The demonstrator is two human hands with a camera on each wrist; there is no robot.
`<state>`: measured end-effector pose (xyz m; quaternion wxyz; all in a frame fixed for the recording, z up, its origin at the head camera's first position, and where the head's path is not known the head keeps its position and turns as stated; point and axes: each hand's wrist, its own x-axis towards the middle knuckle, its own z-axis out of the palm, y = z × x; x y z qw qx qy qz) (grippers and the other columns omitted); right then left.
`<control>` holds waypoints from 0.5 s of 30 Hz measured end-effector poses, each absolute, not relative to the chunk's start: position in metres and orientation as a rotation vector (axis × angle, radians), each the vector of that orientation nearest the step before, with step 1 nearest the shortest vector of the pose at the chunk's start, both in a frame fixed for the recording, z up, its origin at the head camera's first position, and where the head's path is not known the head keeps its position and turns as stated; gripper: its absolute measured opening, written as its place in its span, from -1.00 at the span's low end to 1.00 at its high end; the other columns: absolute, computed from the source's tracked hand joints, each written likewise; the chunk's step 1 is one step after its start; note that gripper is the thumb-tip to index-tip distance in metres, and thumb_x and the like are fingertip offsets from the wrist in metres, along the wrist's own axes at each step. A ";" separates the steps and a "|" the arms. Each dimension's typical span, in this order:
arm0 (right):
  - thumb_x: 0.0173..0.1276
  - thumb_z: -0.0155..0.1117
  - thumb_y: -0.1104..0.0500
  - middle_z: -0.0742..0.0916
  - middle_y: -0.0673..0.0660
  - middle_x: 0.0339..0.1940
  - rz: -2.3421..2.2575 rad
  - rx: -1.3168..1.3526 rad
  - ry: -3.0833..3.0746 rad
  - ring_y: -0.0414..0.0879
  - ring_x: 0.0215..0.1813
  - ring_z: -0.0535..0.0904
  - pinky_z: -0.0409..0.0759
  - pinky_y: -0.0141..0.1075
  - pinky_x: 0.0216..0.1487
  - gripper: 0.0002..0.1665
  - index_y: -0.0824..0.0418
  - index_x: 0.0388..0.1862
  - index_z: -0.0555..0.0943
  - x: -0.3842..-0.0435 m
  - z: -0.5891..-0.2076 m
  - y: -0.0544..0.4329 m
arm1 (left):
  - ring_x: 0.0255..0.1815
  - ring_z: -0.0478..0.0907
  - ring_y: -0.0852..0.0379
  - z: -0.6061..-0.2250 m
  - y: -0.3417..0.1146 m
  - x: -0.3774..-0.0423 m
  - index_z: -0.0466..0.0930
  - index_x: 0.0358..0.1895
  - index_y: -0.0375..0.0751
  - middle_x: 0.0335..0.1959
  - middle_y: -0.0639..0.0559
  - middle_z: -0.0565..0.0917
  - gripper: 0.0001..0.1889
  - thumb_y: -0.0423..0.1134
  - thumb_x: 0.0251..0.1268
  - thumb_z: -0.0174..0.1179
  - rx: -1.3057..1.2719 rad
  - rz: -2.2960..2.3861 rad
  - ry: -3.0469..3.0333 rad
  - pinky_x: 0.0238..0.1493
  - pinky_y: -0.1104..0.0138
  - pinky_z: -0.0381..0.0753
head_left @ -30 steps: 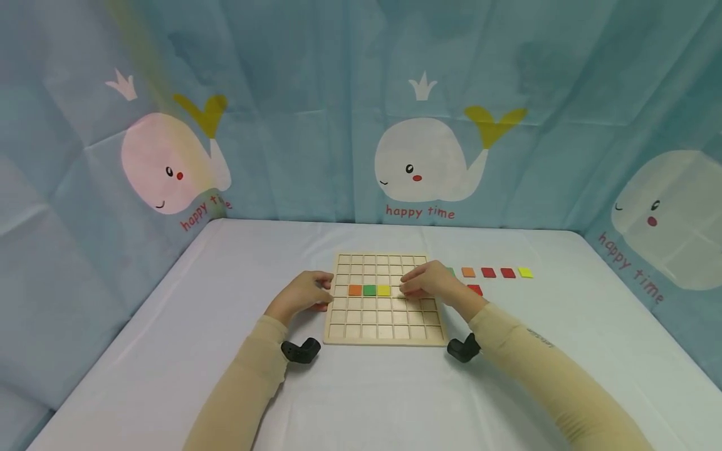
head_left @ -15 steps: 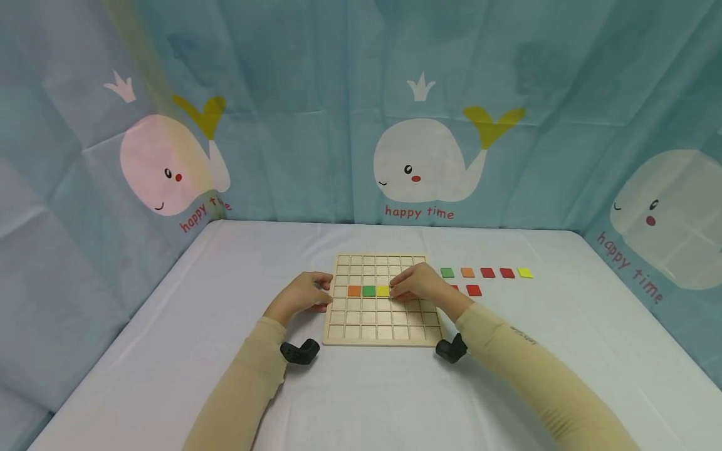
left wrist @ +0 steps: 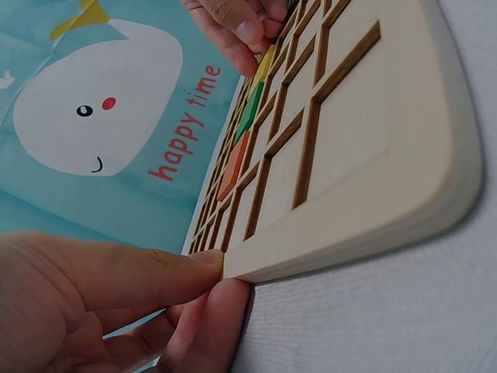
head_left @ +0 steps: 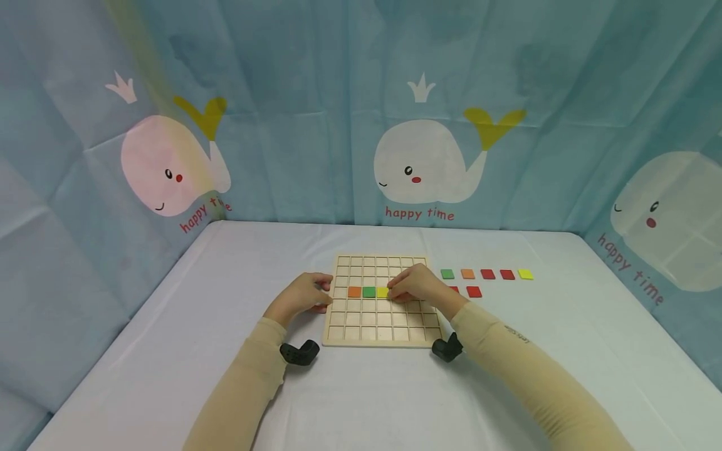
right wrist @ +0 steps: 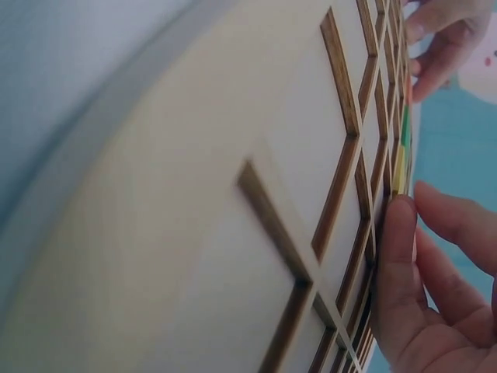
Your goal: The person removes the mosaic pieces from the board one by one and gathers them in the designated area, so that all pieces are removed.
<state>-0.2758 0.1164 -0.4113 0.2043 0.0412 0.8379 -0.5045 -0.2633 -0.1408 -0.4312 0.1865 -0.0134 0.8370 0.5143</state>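
Note:
A square wooden grid board (head_left: pixel 368 335) lies on the white table. Side by side in its cells sit an orange tile (head_left: pixel 354 292), a green tile (head_left: pixel 369 292) and a yellow tile (head_left: pixel 382 292). My left hand (head_left: pixel 301 293) holds the board's left edge; the left wrist view shows its thumb (left wrist: pixel 190 266) on the rim and a finger underneath. Over the board's right half, my right hand (head_left: pixel 420 287) has thumb and forefinger close together right at the yellow tile's right side. I cannot tell whether those fingertips hold a tile.
Right of the board, loose tiles lie in two rows: a green (head_left: pixel 447 274), an orange (head_left: pixel 467 274), reds (head_left: pixel 487 274) and a yellow one (head_left: pixel 525 274) behind, with red tiles (head_left: pixel 474 292) in front. A blue whale-print curtain (head_left: pixel 293 156) stands behind the table.
My right hand has moved left across the board to the yellow tile, uncovering the loose green tile and part of a red one. My left hand stays at the board's edge.

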 end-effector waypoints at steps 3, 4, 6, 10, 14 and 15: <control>0.21 0.45 0.33 0.82 0.18 -0.23 -1.432 0.109 2.329 -0.22 -0.45 0.70 0.71 -0.38 -0.28 -0.78 0.40 -0.16 0.74 -0.276 -0.412 0.116 | -0.34 0.51 0.14 -0.431 -0.141 -0.264 0.30 0.45 -0.36 -0.02 -0.12 0.46 -0.32 -0.54 0.21 0.22 -0.049 1.455 2.357 -0.33 0.38 0.66; 0.21 0.45 0.34 0.81 0.19 -0.22 -1.448 0.109 2.321 -0.22 -0.45 0.70 0.71 -0.38 -0.28 -0.77 0.41 -0.16 0.74 -0.277 -0.411 0.115 | -0.34 0.51 0.15 -0.431 -0.142 -0.264 0.30 0.45 -0.36 -0.01 -0.12 0.46 -0.32 -0.54 0.21 0.22 -0.050 1.453 2.361 -0.33 0.38 0.66; 0.21 0.43 0.35 0.81 0.21 -0.21 -1.476 0.098 2.310 -0.22 -0.44 0.70 0.72 -0.37 -0.28 -0.77 0.44 -0.15 0.72 -0.277 -0.412 0.115 | -0.33 0.51 0.15 -0.430 -0.142 -0.264 0.30 0.45 -0.36 0.00 -0.12 0.46 -0.32 -0.54 0.21 0.23 -0.059 1.454 2.362 -0.33 0.38 0.66; 0.22 0.42 0.36 0.80 0.21 -0.19 -1.514 0.100 2.297 -0.23 -0.42 0.71 0.72 -0.35 -0.24 -0.77 0.44 -0.14 0.71 -0.276 -0.412 0.115 | -0.33 0.51 0.15 -0.430 -0.142 -0.265 0.30 0.45 -0.36 -0.01 -0.12 0.47 -0.31 -0.54 0.20 0.23 -0.060 1.443 2.372 -0.33 0.38 0.66; 0.23 0.42 0.34 0.80 0.20 -0.20 -1.529 0.100 2.304 -0.23 -0.41 0.72 0.73 -0.35 -0.21 -0.77 0.43 -0.15 0.71 -0.276 -0.413 0.116 | -0.35 0.51 0.15 -0.431 -0.141 -0.265 0.31 0.45 -0.35 -0.01 -0.12 0.47 -0.31 -0.54 0.19 0.23 -0.065 1.446 2.369 -0.33 0.38 0.66; 0.23 0.42 0.34 0.81 0.19 -0.21 -1.533 0.103 2.304 -0.22 -0.40 0.72 0.73 -0.35 -0.22 -0.78 0.42 -0.16 0.71 -0.276 -0.414 0.116 | -0.35 0.51 0.15 -0.431 -0.141 -0.264 0.31 0.45 -0.35 -0.01 -0.12 0.47 -0.31 -0.54 0.19 0.23 -0.062 1.447 2.366 -0.33 0.38 0.66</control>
